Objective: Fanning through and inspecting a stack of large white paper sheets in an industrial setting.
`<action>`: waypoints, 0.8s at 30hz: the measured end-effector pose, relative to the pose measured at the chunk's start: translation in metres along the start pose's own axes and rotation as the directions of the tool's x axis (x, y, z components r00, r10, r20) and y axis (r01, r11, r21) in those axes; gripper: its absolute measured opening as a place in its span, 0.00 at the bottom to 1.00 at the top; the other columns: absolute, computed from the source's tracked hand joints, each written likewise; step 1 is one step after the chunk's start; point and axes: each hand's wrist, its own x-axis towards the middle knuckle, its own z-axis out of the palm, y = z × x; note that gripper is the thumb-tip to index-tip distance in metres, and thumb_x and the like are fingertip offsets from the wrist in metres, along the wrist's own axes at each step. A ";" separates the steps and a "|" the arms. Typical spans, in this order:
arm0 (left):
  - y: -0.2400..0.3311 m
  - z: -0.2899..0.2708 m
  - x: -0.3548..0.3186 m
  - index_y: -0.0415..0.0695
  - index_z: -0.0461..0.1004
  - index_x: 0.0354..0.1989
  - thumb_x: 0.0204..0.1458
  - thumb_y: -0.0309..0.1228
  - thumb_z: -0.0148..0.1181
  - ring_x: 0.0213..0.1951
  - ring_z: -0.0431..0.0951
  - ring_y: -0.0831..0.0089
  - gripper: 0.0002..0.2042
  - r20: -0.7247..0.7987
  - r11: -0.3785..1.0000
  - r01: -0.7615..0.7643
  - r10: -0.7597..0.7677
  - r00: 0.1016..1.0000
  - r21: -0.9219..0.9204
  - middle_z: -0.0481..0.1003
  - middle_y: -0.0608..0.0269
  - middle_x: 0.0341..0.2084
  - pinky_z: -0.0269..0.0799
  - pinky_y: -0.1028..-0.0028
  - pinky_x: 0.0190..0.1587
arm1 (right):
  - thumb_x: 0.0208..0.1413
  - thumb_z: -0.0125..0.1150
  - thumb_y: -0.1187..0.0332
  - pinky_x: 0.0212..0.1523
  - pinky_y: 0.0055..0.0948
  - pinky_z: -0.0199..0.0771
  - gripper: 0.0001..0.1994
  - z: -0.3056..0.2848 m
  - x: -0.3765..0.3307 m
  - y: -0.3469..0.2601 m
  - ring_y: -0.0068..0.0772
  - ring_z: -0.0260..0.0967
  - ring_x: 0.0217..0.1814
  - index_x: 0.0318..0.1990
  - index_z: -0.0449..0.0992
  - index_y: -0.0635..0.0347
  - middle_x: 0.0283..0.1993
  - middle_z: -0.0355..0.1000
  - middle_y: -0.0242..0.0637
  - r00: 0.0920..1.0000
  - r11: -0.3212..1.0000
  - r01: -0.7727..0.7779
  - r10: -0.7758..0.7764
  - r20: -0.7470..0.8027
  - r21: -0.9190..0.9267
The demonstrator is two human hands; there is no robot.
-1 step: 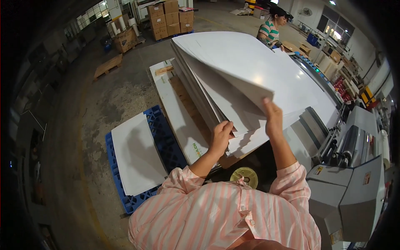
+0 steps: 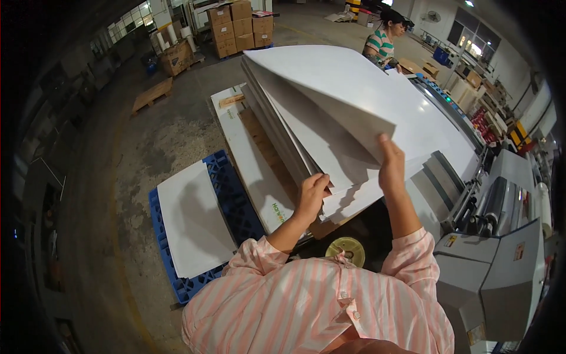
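A tall stack of large white sheets (image 2: 277, 125) lies in front of me. My right hand (image 2: 391, 163) grips the near corner of the lifted top sheet (image 2: 354, 113), which curls up and over toward the right. At the stack's near left corner, my left hand (image 2: 313, 197) is closed on the edges of the lower sheets (image 2: 323, 164), thumb on top. A dark gap shows between the raised sheet and those beneath it. How many sheets each hand holds cannot be made out.
A blue plastic pallet (image 2: 221, 167) with white sheets (image 2: 191, 218) stands at my left. A grey machine with rollers (image 2: 492, 206) is close on my right. A co-worker (image 2: 382, 42) stands beyond the stack. Cardboard boxes (image 2: 242, 26) and a wooden pallet (image 2: 152, 95) are farther back.
My right hand has moved slightly to the right, carrying the lifted sheet's corner with it. The left hand stays in place on the lower sheets.
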 end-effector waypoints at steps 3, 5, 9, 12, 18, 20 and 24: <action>-0.001 0.001 -0.007 0.38 0.72 0.31 0.53 0.30 0.52 0.26 0.68 0.81 0.08 0.020 0.999 -0.045 0.044 0.999 0.024 0.68 0.68 0.24 0.67 0.79 0.34 | 0.59 0.47 0.50 0.43 0.25 0.64 0.25 -0.005 0.001 0.002 0.23 0.63 0.42 0.40 0.73 0.69 0.39 0.71 0.34 0.969 0.935 0.226 -0.246 -0.038 -0.275; -0.005 0.003 -0.006 0.38 0.71 0.30 0.53 0.30 0.53 0.27 0.66 0.83 0.07 0.056 0.985 -0.079 0.071 0.996 0.156 0.67 0.72 0.23 0.64 0.81 0.33 | 0.54 0.55 0.67 0.41 0.28 0.66 0.09 0.001 -0.013 0.010 0.31 0.68 0.39 0.36 0.76 0.63 0.38 0.73 0.38 0.844 0.657 0.494 -0.520 0.132 -0.570; -0.008 0.002 -0.003 0.38 0.71 0.30 0.53 0.29 0.52 0.27 0.66 0.84 0.07 0.058 0.986 -0.084 0.077 0.995 0.147 0.67 0.72 0.23 0.65 0.81 0.34 | 0.48 0.59 0.72 0.47 0.33 0.66 0.08 0.004 -0.030 0.040 0.42 0.67 0.48 0.37 0.77 0.60 0.48 0.71 0.39 0.758 0.484 0.649 -0.473 0.448 -0.587; -0.004 0.004 -0.005 0.38 0.71 0.32 0.55 0.29 0.51 0.29 0.67 0.83 0.07 0.053 0.984 -0.085 0.078 0.996 0.155 0.67 0.71 0.25 0.67 0.80 0.35 | 0.49 0.58 0.70 0.49 0.35 0.64 0.08 -0.001 -0.029 0.046 0.43 0.66 0.50 0.36 0.77 0.61 0.49 0.70 0.39 0.691 0.348 0.717 -0.471 0.548 -0.604; 0.006 0.006 -0.007 0.40 0.67 0.50 0.56 0.29 0.49 0.29 0.68 0.82 0.14 0.017 0.983 -0.028 0.032 0.999 -0.179 0.66 0.71 0.28 0.73 0.77 0.37 | 0.51 0.56 0.65 0.54 0.43 0.58 0.10 -0.005 -0.030 0.035 0.48 0.59 0.56 0.34 0.72 0.63 0.56 0.62 0.42 0.573 0.192 0.814 -0.423 0.702 -0.549; 0.001 0.000 -0.003 0.40 0.63 0.56 0.56 0.26 0.48 0.31 0.70 0.80 0.18 0.094 0.987 -0.059 0.074 0.993 -0.150 0.66 0.70 0.28 0.75 0.74 0.40 | 0.51 0.55 0.65 0.53 0.43 0.58 0.11 -0.009 -0.026 0.043 0.48 0.59 0.56 0.36 0.72 0.63 0.55 0.63 0.42 0.626 0.251 0.775 -0.422 0.656 -0.580; 0.005 -0.003 -0.003 0.39 0.65 0.54 0.54 0.24 0.49 0.34 0.71 0.79 0.17 0.100 0.986 -0.014 0.031 0.995 -0.168 0.66 0.69 0.31 0.76 0.73 0.38 | 0.49 0.56 0.67 0.53 0.43 0.58 0.11 -0.006 -0.026 0.042 0.48 0.59 0.56 0.38 0.72 0.63 0.56 0.62 0.42 0.641 0.275 0.763 -0.439 0.629 -0.585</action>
